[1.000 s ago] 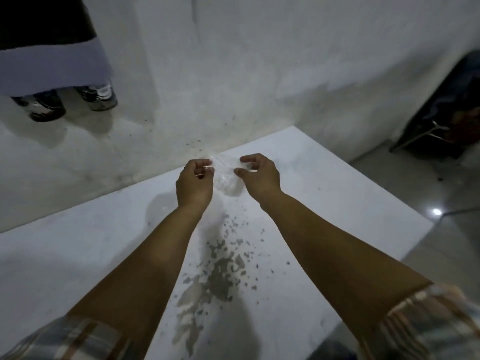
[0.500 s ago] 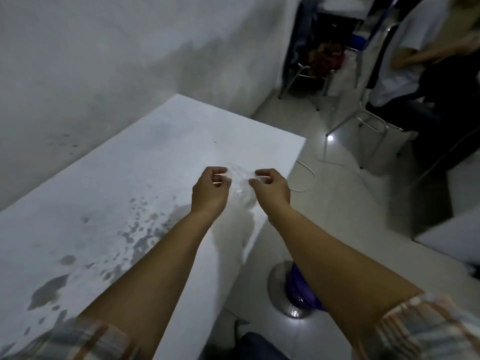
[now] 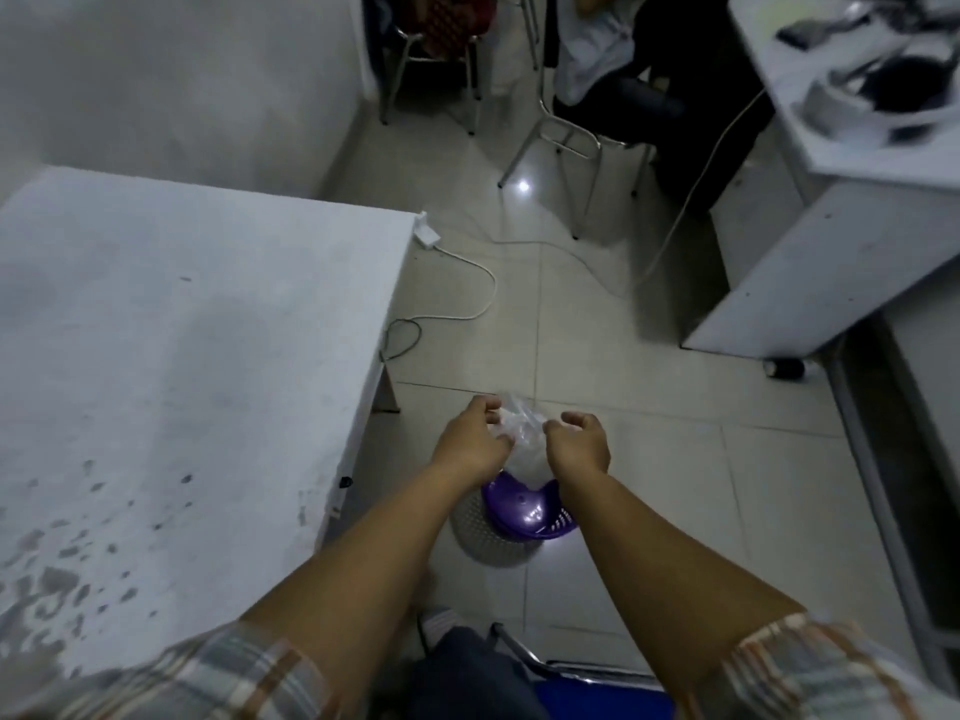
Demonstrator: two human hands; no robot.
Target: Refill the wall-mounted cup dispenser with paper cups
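Observation:
A crumpled clear plastic wrapper (image 3: 521, 443) hangs between my two hands, above the floor to the right of the white table (image 3: 171, 356). My left hand (image 3: 470, 443) grips its left side with curled fingers. My right hand (image 3: 577, 445) pinches its right edge. Directly below the wrapper stands a purple waste bin (image 3: 524, 514) with a swing lid, on a grey perforated base. No cup dispenser and no paper cups are in view.
The table's surface is stained at its near left. A white cable (image 3: 467, 283) and an adapter lie on the tiled floor. A seated person (image 3: 639, 90) and metal chairs are at the back. A cluttered grey desk (image 3: 852, 148) stands on the right.
I have turned right, away from the wall and table. Both hands carried the wrapper from over the table to over the purple bin on the floor.

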